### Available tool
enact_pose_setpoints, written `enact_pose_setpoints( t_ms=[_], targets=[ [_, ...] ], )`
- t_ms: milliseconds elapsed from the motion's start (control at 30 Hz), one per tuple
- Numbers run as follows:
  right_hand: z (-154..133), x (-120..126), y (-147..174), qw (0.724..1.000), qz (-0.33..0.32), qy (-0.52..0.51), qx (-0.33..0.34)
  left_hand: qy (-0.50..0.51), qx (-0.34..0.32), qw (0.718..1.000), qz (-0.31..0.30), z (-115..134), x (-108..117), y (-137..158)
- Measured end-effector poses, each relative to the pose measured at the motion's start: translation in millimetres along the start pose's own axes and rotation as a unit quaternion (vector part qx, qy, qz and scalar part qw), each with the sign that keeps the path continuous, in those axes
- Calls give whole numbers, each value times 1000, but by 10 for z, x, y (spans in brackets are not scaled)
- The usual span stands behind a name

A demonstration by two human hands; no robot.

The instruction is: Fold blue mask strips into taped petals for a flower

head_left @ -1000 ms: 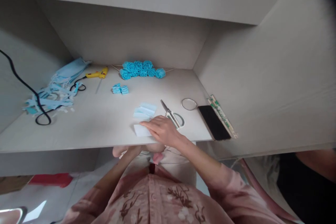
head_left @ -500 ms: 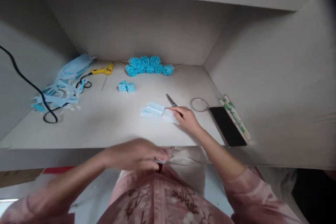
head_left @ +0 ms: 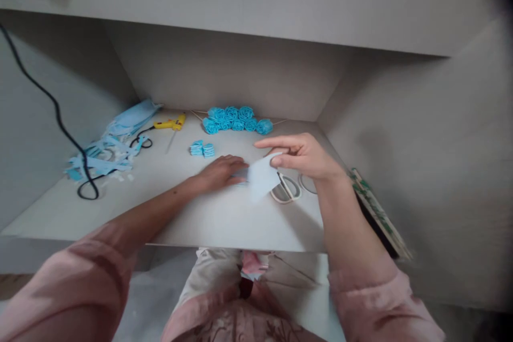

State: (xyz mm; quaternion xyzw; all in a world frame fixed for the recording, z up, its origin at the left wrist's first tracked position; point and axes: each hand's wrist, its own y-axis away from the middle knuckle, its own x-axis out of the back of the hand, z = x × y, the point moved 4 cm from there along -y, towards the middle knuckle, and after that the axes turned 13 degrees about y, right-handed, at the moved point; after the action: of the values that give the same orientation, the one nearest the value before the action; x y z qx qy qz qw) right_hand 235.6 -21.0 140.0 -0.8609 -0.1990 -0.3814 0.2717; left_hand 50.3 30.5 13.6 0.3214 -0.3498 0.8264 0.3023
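Observation:
My right hand (head_left: pixel 306 156) is raised over the table, with a pale fabric piece (head_left: pixel 262 176) pinched between thumb and fingers. The index finger points out to the left. Low on the table, my left hand (head_left: pixel 222 171) has its fingers closed around light-blue mask fabric (head_left: pixel 240 173), mostly hidden under them. White-handled scissors (head_left: pixel 287 191) lie just below my right hand, their blades hidden behind the fabric piece. Beyond my left hand sit two small pleated blue stacks (head_left: pixel 202 148).
Blue fabric roses (head_left: pixel 236 119) on sticks line the back. A yellow glue gun (head_left: pixel 172 124), blue masks (head_left: pixel 130 117) and cut strips (head_left: pixel 104 157) lie left, with a black cord (head_left: pixel 58 112). At right are a metal ring (head_left: pixel 306 183), a black phone (head_left: pixel 377 224) and wrapped sticks (head_left: pixel 380 214).
My left hand has gone from my lap up onto the mask fabric. My right hand has lifted with the pale piece, uncovering the scissors' handles. The camera view has tilted up.

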Motion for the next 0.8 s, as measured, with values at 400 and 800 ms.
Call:
enact_pose_setpoints(
  t_ms=[400, 800],
  targets=[
    [718, -411, -62, 973, 121, -138, -143, 402, 147, 872, 236, -282, 126, -37],
    [804, -550, 14, 976, -11, -124, -180, 497, 157, 825, 220, -269, 112, -20]
  ],
)
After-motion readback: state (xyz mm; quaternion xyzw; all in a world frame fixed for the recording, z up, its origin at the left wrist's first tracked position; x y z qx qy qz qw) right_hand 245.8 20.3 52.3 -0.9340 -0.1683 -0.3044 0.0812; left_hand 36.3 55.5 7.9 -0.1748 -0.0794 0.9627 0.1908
